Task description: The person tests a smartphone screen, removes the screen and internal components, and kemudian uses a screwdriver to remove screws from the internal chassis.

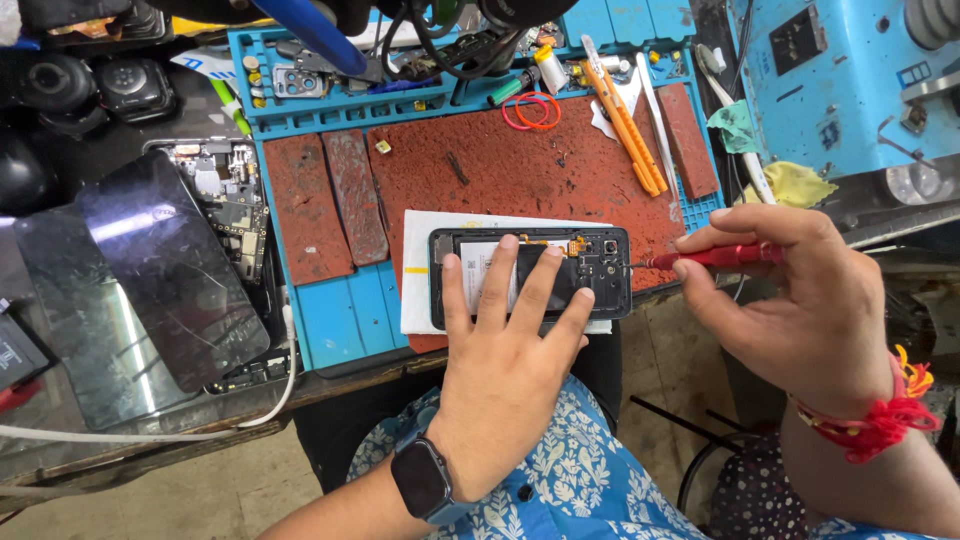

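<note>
Pressing flat, the left hand (505, 340) steadies an opened phone (530, 275) (white battery label); the right hand (800, 300) pinches a red screwdriver (705, 258).

The opened phone (530, 277) shows matt black plastic and small shiny metal parts, and it lies on a white sheet of paper (420, 270). Under the paper, the blue mat (340, 320) looks like smooth rubber with rough, worn red patches. Left of the mat, a dark glass panel (170, 270) is glossy and scratched.
</note>
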